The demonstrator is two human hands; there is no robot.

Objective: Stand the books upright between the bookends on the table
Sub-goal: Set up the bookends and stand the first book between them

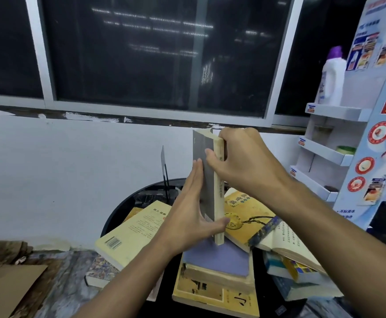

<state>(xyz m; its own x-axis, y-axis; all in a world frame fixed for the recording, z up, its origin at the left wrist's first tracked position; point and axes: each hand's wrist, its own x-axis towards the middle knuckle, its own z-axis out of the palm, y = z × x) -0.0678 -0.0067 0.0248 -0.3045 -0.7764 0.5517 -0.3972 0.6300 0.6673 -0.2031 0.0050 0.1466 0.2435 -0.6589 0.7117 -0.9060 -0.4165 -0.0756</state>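
Note:
A grey-covered book [206, 180] with a cream spine stands upright above a pile of books on the round black table [118, 212]. My left hand [192, 212] lies flat against its grey cover, thumb hooked under the spine near the bottom. My right hand [244, 161] grips the top of the spine. A thin dark bookend [164, 166] stands upright behind and to the left, apart from the book. A purple book [221, 258] lies flat beneath the held one. Only one bookend shows.
Loose books lie in the pile: a pale yellow one [132, 232] at left, an ochre one [247, 216] at right, an open one [288, 244]. A cardboard display shelf [338, 157] with a white bottle [331, 79] stands at right. Cardboard [6, 285] lies lower left.

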